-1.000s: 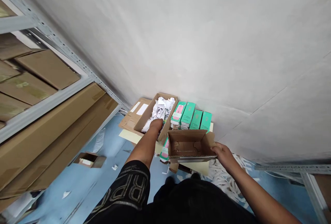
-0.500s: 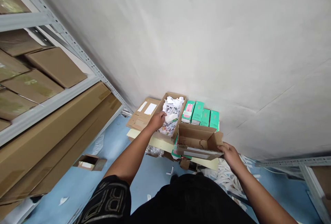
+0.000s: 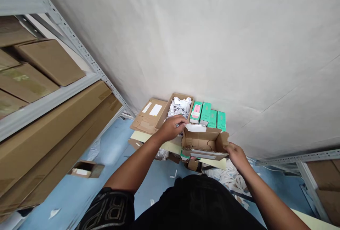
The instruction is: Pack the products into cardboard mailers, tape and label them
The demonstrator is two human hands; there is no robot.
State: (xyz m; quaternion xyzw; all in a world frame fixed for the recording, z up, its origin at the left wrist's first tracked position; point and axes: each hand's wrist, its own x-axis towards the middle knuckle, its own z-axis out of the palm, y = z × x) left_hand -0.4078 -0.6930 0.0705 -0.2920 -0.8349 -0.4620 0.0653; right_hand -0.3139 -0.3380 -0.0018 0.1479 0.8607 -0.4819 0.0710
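Observation:
My left hand [image 3: 175, 126] is closed on one end of a white paper strip [image 3: 196, 128], which stretches to the far rim of a small open cardboard box [image 3: 203, 139]. That box's inside looks bare. At its right end, my right hand [image 3: 236, 155] grips the wall and flap. Behind my left hand stands a larger carton [image 3: 160, 117] filled with crumpled and torn paper [image 3: 180, 107]. Several green boxes [image 3: 205, 113] line up to the right of this carton, one bearing a pink panel.
A flattened cardboard piece with white labels [image 3: 143, 121] lies left of the carton on a pale table [image 3: 170, 147]. Metal shelving with brown boxes [image 3: 50, 60] rises at the left. An open box [image 3: 89, 169] and paper scraps lie on the blue floor [image 3: 117, 154].
My left hand has moved right, from over the paper-filled carton to the small box, carrying the white paper strip. My right hand keeps its hold on the box.

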